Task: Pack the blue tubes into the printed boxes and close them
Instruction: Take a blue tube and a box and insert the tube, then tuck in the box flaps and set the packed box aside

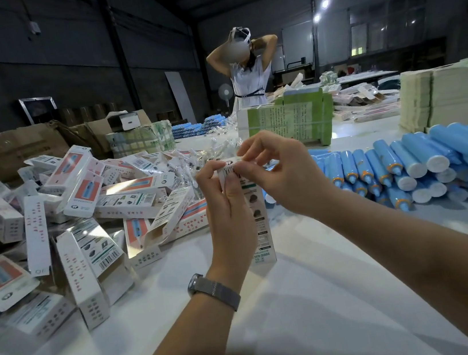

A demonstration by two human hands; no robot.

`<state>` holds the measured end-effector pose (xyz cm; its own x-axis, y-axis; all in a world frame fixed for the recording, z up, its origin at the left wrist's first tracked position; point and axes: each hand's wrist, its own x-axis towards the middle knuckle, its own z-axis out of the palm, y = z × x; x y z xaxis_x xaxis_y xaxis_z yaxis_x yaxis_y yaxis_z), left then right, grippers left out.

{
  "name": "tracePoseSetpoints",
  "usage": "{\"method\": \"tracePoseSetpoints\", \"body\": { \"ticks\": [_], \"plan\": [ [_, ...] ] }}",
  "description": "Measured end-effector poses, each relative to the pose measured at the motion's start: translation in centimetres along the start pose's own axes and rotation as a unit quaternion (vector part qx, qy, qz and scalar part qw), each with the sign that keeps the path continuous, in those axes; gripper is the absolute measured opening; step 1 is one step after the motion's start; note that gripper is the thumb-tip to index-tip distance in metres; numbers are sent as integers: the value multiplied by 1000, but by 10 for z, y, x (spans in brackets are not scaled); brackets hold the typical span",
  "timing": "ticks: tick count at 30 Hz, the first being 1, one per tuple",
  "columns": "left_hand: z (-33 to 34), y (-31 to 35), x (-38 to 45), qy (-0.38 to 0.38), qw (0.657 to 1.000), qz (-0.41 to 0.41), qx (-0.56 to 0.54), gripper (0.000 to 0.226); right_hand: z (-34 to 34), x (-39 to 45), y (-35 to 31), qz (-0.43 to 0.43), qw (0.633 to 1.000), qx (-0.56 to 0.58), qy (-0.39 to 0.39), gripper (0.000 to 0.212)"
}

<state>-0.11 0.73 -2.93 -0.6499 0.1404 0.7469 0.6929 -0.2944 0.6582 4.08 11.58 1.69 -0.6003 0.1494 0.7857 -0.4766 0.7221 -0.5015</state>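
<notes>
- The tall, narrow printed cardboard box (258, 219) stands upright above the white desk (292, 319), between the two hands; everything else is placed from it.
- The left hand (226, 205) wraps the box's upper half, fingers curled round one side and thumb pressed flat by the barcode, holding it firmly.
- The right hand (282, 176) pinches the small top flap of the box between thumb and fingertips, seemingly tucking it shut.
- Whether a tube is already inside I cannot tell; the walls hide the contents.
- To the right of the box, the round blue plastic tubes with white caps (423, 165) lie stacked in rows on the desk.
- To the left of the box sprawls a loose heap of white-and-pink printed boxes (86, 204), several gaping open at one end.
- Behind the box sits a green-and-white bundle of flat cartons (288, 121), and beyond that another person in a pale sleeveless top (249, 82) stands with arms raised.
- The box looks light and thin-walled, so I judge it will crush or bow if squeezed mid-panel; holding along the long edges seems safest.
- The flap is flimsy card: it probably wants a gentle fold at the crease, guided by fingertips, not a hard push.
- The tubes look smooth and likely to roll; grasping one round the body would suit.
</notes>
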Motion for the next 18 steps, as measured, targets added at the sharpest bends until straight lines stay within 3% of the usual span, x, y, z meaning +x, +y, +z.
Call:
{"method": "tracePoseSetpoints", "body": {
  "ticks": [10,15,18],
  "plan": [
    [3,1,-2,13,1000,-7,-20,16,-1,-4,1,-3,988,-152,11,25],
    [1,12,-1,-1,992,-72,-104,24,6,-22,5,75,988,-100,-92,80],
    [4,11,-4,-25,987,-57,-147,24,-2,-29,1,81,987,-105,-90,91]
  ]
}}
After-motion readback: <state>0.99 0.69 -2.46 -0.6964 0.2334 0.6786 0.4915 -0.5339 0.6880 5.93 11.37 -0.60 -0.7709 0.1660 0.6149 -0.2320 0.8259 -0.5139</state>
